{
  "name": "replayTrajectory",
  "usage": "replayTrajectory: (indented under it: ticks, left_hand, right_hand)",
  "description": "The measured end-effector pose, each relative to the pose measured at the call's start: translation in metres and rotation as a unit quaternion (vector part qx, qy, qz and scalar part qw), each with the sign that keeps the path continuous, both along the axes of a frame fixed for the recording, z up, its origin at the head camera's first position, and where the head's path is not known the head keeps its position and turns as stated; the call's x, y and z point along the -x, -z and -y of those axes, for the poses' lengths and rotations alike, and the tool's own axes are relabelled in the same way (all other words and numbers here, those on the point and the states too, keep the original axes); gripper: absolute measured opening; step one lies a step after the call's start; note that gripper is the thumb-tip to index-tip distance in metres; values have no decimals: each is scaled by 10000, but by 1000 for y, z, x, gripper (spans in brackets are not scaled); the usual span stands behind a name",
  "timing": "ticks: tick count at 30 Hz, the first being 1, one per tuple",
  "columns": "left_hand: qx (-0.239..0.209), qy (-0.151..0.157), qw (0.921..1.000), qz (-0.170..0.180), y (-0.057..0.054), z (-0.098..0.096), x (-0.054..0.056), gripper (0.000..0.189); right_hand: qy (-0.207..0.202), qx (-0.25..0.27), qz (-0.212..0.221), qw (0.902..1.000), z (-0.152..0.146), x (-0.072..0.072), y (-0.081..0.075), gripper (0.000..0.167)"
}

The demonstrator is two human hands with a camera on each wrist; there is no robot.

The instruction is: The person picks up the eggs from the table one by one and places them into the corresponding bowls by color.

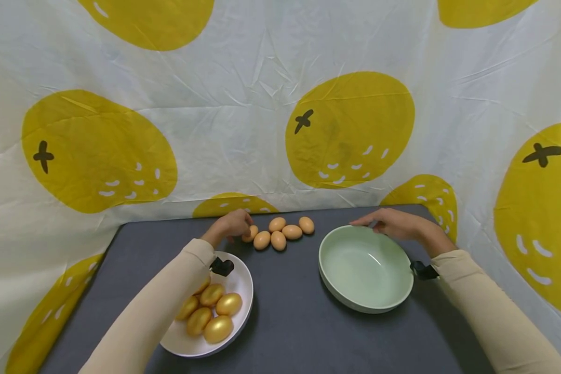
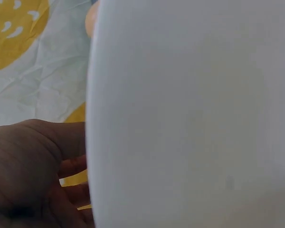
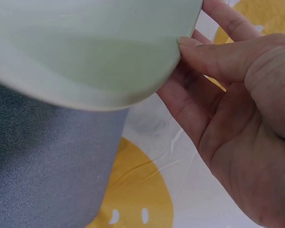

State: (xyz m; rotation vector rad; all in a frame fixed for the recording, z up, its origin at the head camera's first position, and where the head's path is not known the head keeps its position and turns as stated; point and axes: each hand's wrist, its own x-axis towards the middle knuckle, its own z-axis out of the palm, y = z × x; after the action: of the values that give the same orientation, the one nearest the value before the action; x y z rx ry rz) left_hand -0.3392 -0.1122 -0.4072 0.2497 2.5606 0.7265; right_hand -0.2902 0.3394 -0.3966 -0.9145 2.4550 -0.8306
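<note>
My left hand [image 1: 234, 224] reaches past the white bowl [image 1: 243, 280] to the leftmost brown egg [image 1: 250, 234], its fingers right beside the shell. In the left wrist view the bowl's pale wall [image 2: 190, 114] covers my fingertips, while the palm and spread lower fingers show at the left edge. Several golden eggs [image 1: 217, 329] lie inside that bowl, partly behind my sleeve. My right hand [image 1: 395, 223] grips the far rim of a pale green bowl [image 1: 364, 270]. Its thumb [image 3: 213, 57] presses over the rim, with the other fingers against the outside. No eggs show in the green bowl.
Several more brown eggs [image 1: 278, 240] lie loosely grouped near the far edge of the dark grey table [image 1: 280, 322]. A white cloth [image 1: 243, 145] with large yellow fruit shapes hangs behind and around the table.
</note>
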Motion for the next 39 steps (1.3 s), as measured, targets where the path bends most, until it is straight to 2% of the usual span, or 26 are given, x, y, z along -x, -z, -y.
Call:
replayTrajectory:
  ticks: [7,12,17,19,23,26,31,36,39]
  left_hand:
    - [256,-11,9997,-26,-1,-3,-1,39]
    - [669,269,9973,-114,1,-1,-1,32]
    - [946,449,9941,-273,1,2,-2,4]
    - [984,484,9935,-317,0,3,-2,12]
    - [894,463,9941,-410,-5,7,-1,22]
    - [681,430,9952,-551,-9,10,-3,7]
    - [272,621,9941,-845,-16,17,-7,42]
    - [-86,750,9916,-1055,-22,19,-10,36]
    - [-339,776,9901,-1121,-24,19,-11,39]
  right_hand:
    - [2,-17,12,10000,0,-2,-2,52]
    - [-32,-115,13,9999,-3,-3,-2,57]
    - [-36,-231,-37,9997,-6,-5,-3,60]
    - [2,-231,13,9997,-7,-6,-4,61]
    - [115,-169,231,9995,-8,-7,-3,61]
    - [203,-129,403,9989,-9,-7,-4,62]
    - [217,-96,472,9986,-10,-6,-3,62]
    - [104,-22,459,9989,-8,-4,-2,61]
    - [64,43,499,9987,-8,-5,-2,61]
